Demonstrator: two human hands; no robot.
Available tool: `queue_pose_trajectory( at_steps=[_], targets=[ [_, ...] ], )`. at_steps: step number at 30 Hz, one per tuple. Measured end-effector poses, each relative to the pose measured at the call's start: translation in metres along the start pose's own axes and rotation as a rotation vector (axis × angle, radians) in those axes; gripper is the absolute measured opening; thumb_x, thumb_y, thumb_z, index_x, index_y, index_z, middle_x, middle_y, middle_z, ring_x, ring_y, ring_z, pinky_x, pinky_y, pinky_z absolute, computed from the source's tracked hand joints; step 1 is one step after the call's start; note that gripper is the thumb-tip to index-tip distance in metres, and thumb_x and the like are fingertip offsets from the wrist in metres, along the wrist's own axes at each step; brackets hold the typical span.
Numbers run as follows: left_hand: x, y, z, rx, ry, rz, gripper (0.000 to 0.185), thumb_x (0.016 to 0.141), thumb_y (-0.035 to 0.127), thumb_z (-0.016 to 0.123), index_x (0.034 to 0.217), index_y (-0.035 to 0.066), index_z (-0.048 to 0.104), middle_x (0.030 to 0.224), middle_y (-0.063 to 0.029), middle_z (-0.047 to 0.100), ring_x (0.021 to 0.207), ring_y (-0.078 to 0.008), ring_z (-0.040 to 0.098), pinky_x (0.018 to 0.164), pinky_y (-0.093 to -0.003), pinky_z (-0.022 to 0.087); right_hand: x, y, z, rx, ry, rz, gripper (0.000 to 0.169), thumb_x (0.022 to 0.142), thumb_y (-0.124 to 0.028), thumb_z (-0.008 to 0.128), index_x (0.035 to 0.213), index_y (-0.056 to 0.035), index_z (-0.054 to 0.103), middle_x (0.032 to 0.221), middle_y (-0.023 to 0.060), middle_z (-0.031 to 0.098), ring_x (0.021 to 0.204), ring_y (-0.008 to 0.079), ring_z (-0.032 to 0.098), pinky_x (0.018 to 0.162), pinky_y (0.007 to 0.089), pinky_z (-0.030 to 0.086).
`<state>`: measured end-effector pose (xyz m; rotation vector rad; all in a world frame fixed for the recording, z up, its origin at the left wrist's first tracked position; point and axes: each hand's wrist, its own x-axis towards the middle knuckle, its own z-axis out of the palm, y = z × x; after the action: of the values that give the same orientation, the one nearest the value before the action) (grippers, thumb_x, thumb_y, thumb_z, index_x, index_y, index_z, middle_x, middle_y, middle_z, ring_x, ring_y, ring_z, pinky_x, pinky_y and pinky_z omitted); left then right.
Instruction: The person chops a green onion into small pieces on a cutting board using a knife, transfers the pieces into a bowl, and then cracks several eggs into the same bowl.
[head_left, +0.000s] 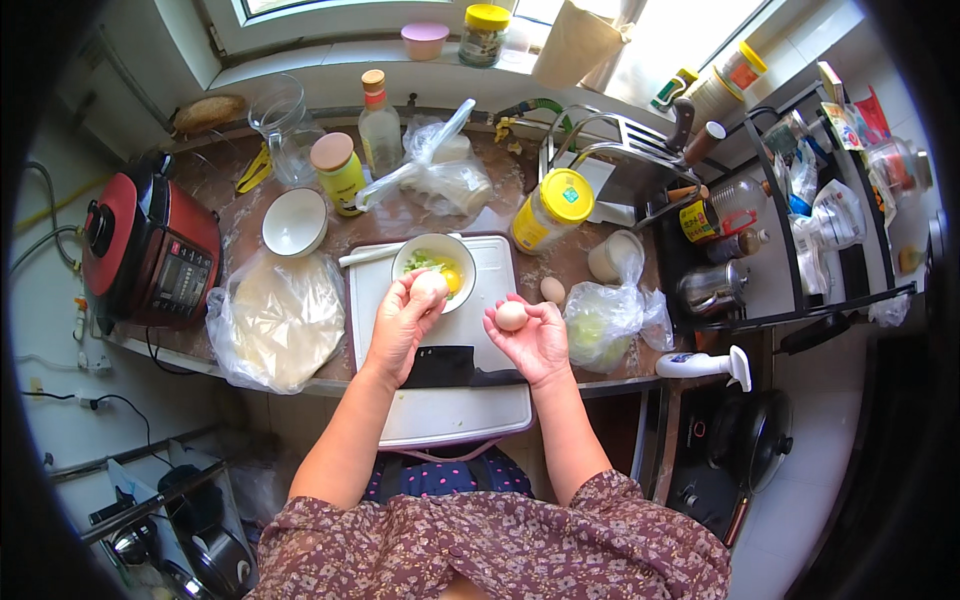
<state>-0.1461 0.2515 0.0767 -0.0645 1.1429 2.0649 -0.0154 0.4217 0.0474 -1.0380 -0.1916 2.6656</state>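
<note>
My left hand (401, 319) grips an egg (430, 285) at the near rim of a white bowl (467, 264); whether its shell is cracked cannot be seen. Inside the bowl lie a raw egg yolk (451, 280) and chopped greens (420, 259). A second egg (511, 316) rests in the upturned fingers of my right hand (541, 345), to the right of the bowl. The bowl stands on a white cutting board (491, 270). Across the board, below my hands, lies a cleaver (437, 365) with a dark blade. Another egg (553, 289) sits on the counter beyond my right hand.
Left are a tied-up plastic bag (281, 322), an empty bowl (295, 222) and a red electric cooker (161, 240). A yellow-lidded jar (553, 210), a bag of greens (604, 330) and a spray bottle (697, 365) stand right. A knife rack (622, 157) is behind.
</note>
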Motion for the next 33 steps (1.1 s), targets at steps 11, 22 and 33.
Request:
queue_pose_trajectory(
  at_steps=[11, 22, 33],
  targets=[
    [0.009, -0.032, 0.030, 0.270, 0.220, 0.368, 0.032, 0.098, 0.029, 0.062, 0.116, 0.002, 0.062, 0.108, -0.0027, 0.066, 0.099, -0.0096, 0.059, 0.090, -0.0254, 0.046, 0.019, 0.084, 0.059, -0.488, -0.035, -0.591, 0.036, 0.097, -0.016, 0.062, 0.125, -0.0024, 0.043, 0.108, 0.0095, 0.061, 0.091, 0.0149, 0.063, 0.080, 0.0291, 0.055],
    [0.017, -0.007, 0.014, 0.112, 0.310, 0.302, 0.037, 0.100, 0.032, 0.058, 0.118, 0.000, 0.062, 0.108, -0.0049, 0.066, 0.099, -0.0093, 0.059, 0.089, -0.0253, 0.046, 0.025, 0.058, 0.069, -0.504, 0.007, -0.557, 0.028, 0.100, -0.029, 0.059, 0.112, -0.0067, 0.048, 0.106, 0.0102, 0.065, 0.089, 0.0175, 0.066, 0.079, 0.0293, 0.055],
    [0.019, 0.004, -0.001, 0.056, 0.349, 0.188, 0.024, 0.093, 0.031, 0.061, 0.108, 0.012, 0.064, 0.098, -0.0016, 0.065, 0.087, -0.0099, 0.059, 0.078, -0.0278, 0.046, 0.027, 0.041, 0.074, -0.544, -0.089, -0.257, 0.031, 0.098, -0.033, 0.060, 0.117, -0.0081, 0.055, 0.105, 0.0065, 0.062, 0.089, 0.0179, 0.063, 0.080, 0.0304, 0.052]
  ],
)
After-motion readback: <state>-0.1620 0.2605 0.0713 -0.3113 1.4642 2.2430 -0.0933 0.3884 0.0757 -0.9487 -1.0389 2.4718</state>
